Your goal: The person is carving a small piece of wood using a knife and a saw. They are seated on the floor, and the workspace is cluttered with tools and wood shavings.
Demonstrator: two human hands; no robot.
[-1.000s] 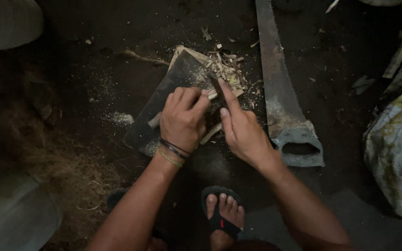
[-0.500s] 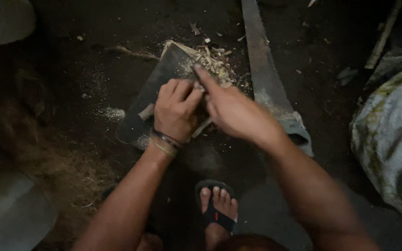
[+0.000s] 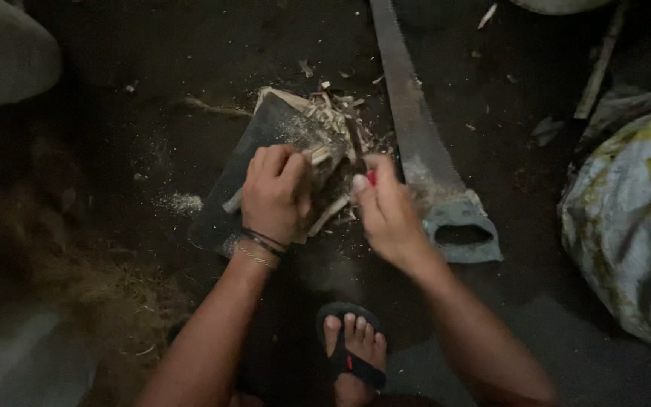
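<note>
1. Kneeling or squatting on the floor, the person plants a sandalled foot (image 3: 349, 348) nearest the camera.
2. Left hand (image 3: 274, 194): grip clamped on a pale wood strip (image 3: 324, 154), pressing it against the dark board (image 3: 265, 143).
3. Right hand (image 3: 387, 212): grip closed on a small red-handled blade (image 3: 369, 178).
4. The strip looks light, stiff and splintery; best held low, clear of the cut.
5. Shavings (image 3: 333, 109) lie beyond; a handsaw (image 3: 416, 136) rests to the right.

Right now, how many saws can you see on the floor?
1. The handsaw lies on the dark floor just right of the right hand, its handle toward the person. Others may be hidden in the dark edges.
</note>
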